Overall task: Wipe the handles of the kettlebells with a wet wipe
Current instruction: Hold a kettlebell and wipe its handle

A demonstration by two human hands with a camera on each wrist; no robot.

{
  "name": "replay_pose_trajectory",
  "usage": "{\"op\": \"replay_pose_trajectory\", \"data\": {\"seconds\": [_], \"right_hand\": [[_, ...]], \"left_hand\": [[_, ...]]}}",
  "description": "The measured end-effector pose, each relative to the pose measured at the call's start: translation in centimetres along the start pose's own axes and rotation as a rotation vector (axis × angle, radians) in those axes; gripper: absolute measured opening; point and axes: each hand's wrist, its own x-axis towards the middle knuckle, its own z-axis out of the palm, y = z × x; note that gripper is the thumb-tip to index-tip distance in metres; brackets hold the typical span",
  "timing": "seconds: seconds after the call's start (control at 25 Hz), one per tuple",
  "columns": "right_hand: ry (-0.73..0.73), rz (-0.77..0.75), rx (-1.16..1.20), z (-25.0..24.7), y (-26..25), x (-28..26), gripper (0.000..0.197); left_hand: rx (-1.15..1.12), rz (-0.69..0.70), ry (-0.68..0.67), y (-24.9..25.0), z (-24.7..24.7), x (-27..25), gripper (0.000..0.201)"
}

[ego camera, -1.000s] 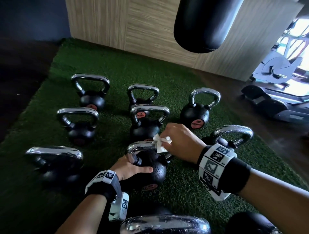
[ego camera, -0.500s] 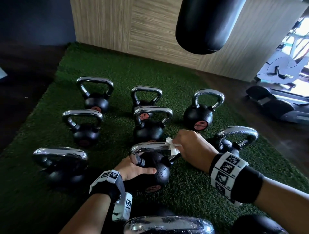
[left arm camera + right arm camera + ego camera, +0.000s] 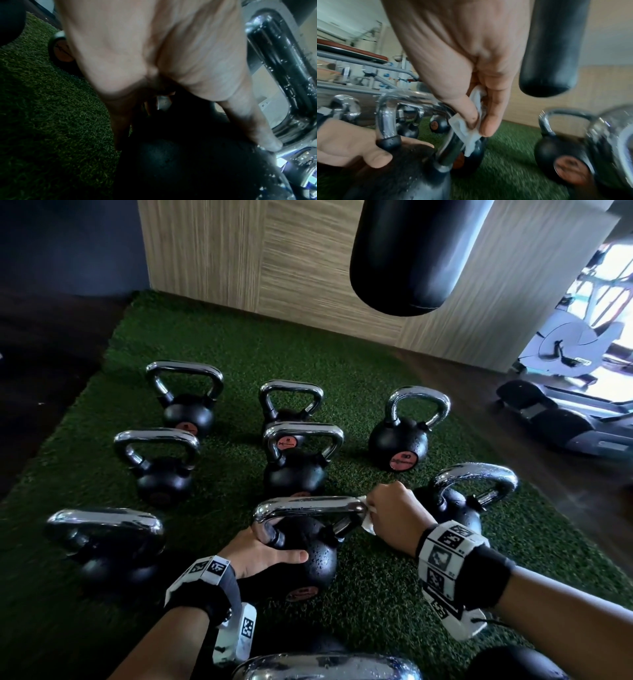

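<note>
A black kettlebell point(image 3: 308, 556) with a wet chrome handle point(image 3: 308, 505) stands on the green turf in front of me. My left hand point(image 3: 260, 549) grips its body at the handle's left base, thumb across the ball point(image 3: 373, 159). At the handle's right corner my right hand point(image 3: 394, 515) pinches a white wet wipe point(image 3: 368, 520) around the bar, thumb and fingers pressing the wipe point(image 3: 467, 129) on the chrome point(image 3: 447, 135). In the left wrist view my palm point(image 3: 154, 54) hides most of the ball point(image 3: 180, 162).
Several more kettlebells point(image 3: 291, 460) stand in rows on the turf mat point(image 3: 376, 594); one is close right point(image 3: 476, 484), another at the bottom edge point(image 3: 325, 667). A black punching bag point(image 3: 411, 254) hangs above, before a wooden wall. A treadmill point(image 3: 561, 419) stands at right.
My right hand with the wipe has slid rightward along the handle, from its middle to the right corner. The left hand keeps its hold on the kettlebell.
</note>
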Motion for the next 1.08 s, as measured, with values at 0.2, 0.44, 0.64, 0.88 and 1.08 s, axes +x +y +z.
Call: {"op": "replay_pose_trajectory", "data": {"seconds": [0.2, 0.44, 0.64, 0.88, 1.08], "right_hand": [[-0.055, -0.002, 0.066, 0.9, 1.9, 1.0, 0.015], [-0.156, 0.089, 0.23, 5.0, 2.7, 2.4, 0.006], [-0.214, 0.036, 0.263, 4.5, 4.1, 3.5, 0.015], [0.128, -0.028, 0.495, -0.3, 5.9, 4.7, 0.023], [0.098, -0.33, 0.868, -2.7, 2.3, 3.4, 0.021]], "left_hand": [[0.009, 0.015, 0.011, -0.1, 0.0, -0.1, 0.095], [0.177, -0.043, 0.048, 0.8, -0.5, -0.5, 0.104], [0.421, -0.135, -0.031, 2.2, -3.7, -2.2, 0.074], [0.29, 0.187, 0.597, 9.3, -7.9, -5.8, 0.03], [-0.185, 0.199, 0.246, 16.4, -5.6, -5.9, 0.038]]}}
